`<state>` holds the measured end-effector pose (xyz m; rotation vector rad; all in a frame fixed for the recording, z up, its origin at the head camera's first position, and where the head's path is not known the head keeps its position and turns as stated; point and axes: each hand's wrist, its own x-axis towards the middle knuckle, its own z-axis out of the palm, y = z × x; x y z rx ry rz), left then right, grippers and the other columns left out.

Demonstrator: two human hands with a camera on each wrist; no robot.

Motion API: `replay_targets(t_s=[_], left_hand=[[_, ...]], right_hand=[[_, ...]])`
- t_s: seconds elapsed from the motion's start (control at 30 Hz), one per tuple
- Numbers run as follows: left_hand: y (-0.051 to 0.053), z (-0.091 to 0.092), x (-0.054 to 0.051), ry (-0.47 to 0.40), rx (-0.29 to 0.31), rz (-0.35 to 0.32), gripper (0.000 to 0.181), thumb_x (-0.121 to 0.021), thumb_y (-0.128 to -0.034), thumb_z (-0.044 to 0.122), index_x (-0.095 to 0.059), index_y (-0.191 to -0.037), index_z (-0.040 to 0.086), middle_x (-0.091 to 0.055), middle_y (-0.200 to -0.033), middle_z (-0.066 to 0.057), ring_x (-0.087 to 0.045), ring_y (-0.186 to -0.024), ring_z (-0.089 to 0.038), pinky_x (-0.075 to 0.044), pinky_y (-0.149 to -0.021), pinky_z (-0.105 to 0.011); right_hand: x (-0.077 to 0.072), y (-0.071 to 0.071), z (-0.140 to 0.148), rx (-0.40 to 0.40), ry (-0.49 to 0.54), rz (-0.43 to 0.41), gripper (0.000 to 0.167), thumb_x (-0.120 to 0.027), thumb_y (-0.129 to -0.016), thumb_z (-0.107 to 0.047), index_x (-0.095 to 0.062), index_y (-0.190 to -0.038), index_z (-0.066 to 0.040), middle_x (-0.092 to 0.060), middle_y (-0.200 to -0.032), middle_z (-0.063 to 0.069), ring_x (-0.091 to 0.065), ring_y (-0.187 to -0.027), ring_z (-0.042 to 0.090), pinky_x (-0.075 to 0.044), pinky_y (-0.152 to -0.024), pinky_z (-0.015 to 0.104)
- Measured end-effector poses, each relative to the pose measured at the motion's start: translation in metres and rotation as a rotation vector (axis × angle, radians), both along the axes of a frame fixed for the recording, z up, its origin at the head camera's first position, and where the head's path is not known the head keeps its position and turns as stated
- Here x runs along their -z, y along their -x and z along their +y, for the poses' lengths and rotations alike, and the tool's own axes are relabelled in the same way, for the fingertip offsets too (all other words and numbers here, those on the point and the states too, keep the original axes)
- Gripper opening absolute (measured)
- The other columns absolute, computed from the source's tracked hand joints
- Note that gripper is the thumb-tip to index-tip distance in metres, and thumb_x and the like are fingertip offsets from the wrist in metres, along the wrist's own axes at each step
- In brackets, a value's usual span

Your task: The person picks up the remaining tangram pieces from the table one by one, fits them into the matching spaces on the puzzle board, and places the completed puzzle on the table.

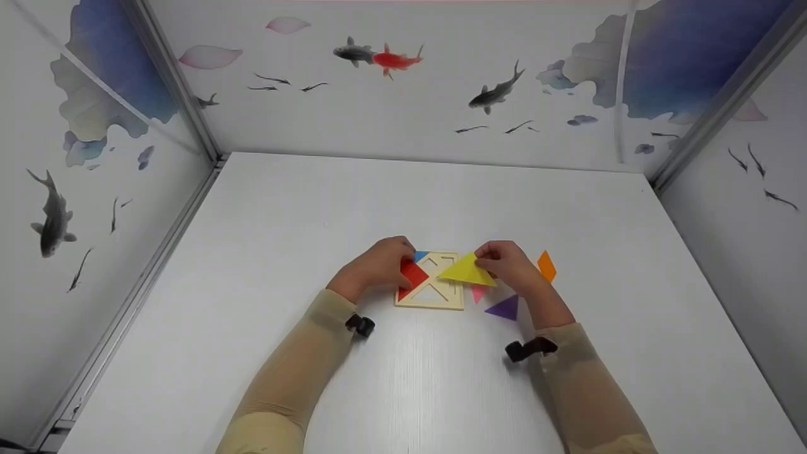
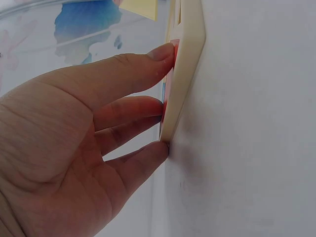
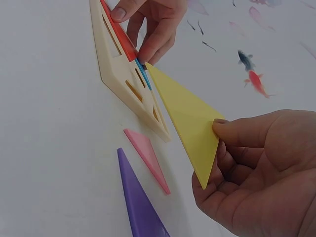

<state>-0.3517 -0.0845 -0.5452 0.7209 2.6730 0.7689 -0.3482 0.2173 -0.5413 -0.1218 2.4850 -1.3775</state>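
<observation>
Two arms reach forward over one white table (image 1: 429, 384). The left hand (image 1: 375, 268) bends in from the side, fingers spread wide, thumb and fingertips touching one red triangle (image 1: 414, 273) that sits in one wooden board (image 1: 455, 296). One blue piece (image 1: 421, 256) sits in the board too, next to the red one. The right hand (image 1: 507, 261) has its wrist off the table and pinches one yellow triangle (image 1: 465, 271) between thumb and fingers. The yellow triangle is up in the air, tilted, over the board's right side. Three more pieces lie on the table right of the board: one pink (image 1: 478, 293), one purple (image 1: 506, 309), one orange (image 1: 547, 267). That makes six pieces showing.
</observation>
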Motion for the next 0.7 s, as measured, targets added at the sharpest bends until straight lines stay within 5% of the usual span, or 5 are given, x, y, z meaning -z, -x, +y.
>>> replay_targets(t_s=[0.7], left_hand=[[0.0019, 0.0004, 0.0007, 0.008, 0.017, 0.019, 0.036, -0.084, -0.0890, 0.021, -0.077, -0.122, 0.009, -0.062, -0.136, -0.004, -0.057, -0.130, -0.025, -0.048, -0.116, -0.039]], right_hand=[[0.0000, -0.0009, -0.0057, 0.003, -0.031, -0.037, 0.017, -0.065, -0.105, -0.015, -0.069, -0.119, -0.006, -0.066, -0.111, 0.009, -0.059, -0.093, 0.023, -0.055, -0.082, 0.025]])
